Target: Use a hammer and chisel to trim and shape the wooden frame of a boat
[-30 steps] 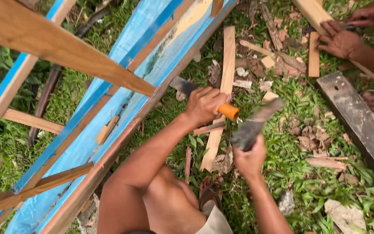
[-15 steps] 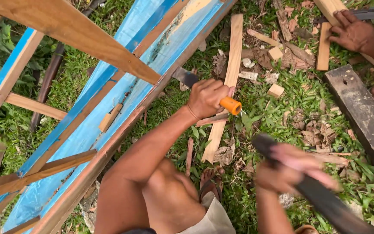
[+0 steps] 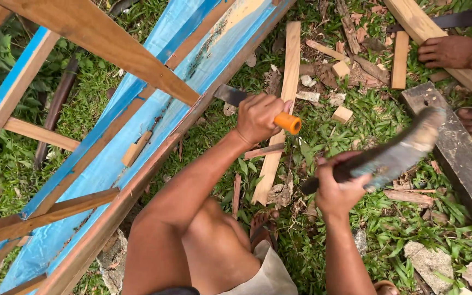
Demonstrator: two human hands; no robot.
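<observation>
Left grip [image 3: 258,117] clasps orange-handled chisel [image 3: 258,106], blade aimed upper-left; right grip [image 3: 337,188] holds machete [image 3: 394,155] slanting upper-right.

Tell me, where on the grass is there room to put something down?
The barest grass lies between the long thin plank and the dark heavy beam, just under the small wood block. Another patch of grass lies left of the blue wooden frame. Up top, near another person's hand, offcuts and bark chips crowd the ground.
</observation>
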